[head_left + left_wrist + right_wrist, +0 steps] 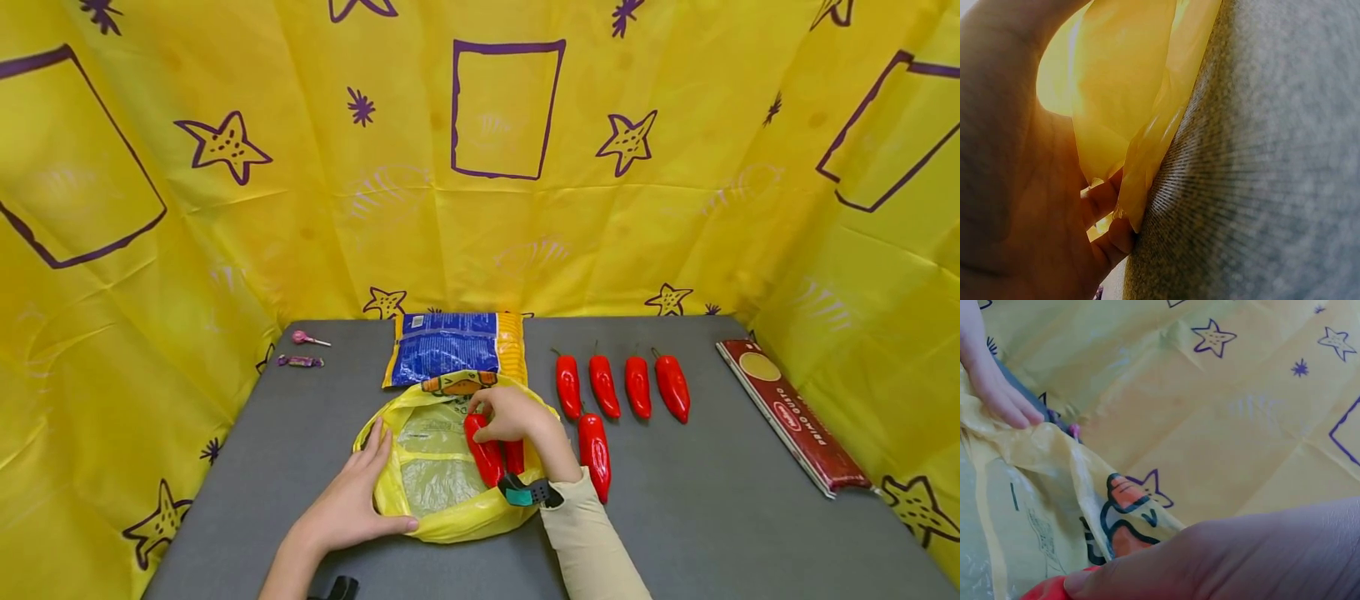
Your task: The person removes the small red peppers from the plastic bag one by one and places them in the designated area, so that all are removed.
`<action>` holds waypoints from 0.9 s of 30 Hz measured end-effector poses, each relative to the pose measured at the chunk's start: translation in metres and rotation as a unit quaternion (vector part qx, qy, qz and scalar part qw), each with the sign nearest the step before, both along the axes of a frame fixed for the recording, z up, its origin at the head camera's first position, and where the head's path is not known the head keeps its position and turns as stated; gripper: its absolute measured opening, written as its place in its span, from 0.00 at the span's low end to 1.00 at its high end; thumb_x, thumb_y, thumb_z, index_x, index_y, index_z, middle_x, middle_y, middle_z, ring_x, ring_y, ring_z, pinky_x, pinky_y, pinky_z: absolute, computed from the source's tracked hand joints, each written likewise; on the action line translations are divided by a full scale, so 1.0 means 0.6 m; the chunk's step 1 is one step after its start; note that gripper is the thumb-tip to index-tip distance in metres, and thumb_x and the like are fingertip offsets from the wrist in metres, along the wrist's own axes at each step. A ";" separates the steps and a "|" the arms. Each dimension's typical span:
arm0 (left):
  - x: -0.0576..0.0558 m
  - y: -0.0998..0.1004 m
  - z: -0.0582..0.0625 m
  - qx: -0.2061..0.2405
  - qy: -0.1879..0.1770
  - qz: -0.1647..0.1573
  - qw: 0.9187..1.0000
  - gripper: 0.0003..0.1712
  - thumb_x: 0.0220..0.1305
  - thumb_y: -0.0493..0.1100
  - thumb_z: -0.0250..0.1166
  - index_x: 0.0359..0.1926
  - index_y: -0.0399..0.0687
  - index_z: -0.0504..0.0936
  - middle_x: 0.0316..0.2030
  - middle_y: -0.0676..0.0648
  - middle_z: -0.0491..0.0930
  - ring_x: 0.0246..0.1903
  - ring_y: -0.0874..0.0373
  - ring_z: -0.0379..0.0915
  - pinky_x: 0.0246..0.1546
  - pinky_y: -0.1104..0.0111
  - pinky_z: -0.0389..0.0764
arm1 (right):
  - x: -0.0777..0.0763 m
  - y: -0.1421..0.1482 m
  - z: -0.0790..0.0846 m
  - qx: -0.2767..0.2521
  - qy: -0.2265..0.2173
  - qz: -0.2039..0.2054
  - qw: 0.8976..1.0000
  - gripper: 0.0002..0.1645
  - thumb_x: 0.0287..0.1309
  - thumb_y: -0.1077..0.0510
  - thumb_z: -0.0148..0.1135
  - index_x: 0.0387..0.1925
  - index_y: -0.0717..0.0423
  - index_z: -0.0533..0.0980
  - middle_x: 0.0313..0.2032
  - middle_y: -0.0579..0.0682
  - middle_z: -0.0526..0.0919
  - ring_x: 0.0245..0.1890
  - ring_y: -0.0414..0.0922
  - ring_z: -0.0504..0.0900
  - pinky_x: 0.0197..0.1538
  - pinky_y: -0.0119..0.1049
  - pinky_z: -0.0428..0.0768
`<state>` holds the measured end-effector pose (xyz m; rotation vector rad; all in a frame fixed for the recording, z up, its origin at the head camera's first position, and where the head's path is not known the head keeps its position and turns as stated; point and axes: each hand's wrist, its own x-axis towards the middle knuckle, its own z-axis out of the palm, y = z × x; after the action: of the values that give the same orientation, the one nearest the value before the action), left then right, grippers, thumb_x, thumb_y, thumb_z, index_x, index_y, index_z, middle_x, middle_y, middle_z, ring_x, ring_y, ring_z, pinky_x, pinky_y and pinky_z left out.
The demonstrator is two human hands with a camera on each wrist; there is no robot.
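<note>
A yellow plastic bag point(442, 529) lies open on the grey table, its rim rolled outward in a ring. My right hand point(513, 417) reaches over the mouth and pinches a red pepper point(482, 450) inside it. Beside that, partly hidden by my wrist, a second red pepper point(514, 457) lies in the bag. My left hand point(352, 500) rests against the bag's left side, fingers extended along the rim and thumb at the front edge. In the left wrist view the yellow plastic point(1122, 81) spans the space beside the palm.
Several red peppers point(637, 387) lie right of the bag, one point(595, 454) close to my right forearm. Behind stands a blue and yellow packet point(446, 346). A lollipop point(300, 337) and wrapped candy point(300, 361) lie at back left, a long dark-red packet point(795, 417) at right.
</note>
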<state>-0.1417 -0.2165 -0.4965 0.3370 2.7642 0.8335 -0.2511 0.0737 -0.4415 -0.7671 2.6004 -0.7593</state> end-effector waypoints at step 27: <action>0.001 -0.001 0.001 -0.002 -0.003 0.000 1.000 0.84 0.43 0.84 0.74 0.85 0.42 0.45 0.86 0.45 0.30 0.79 0.37 0.52 0.72 0.36 0.66 | 0.001 -0.025 -0.016 -0.002 -0.009 0.037 0.999 0.28 0.58 0.51 0.80 0.60 0.49 0.83 0.47 0.48 0.86 0.43 0.46 0.80 0.47 0.40 0.81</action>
<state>-0.1411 -0.2171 -0.4959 0.3318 2.7597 0.8280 -0.2507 0.0587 -0.4509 -0.8502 2.5401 -0.7470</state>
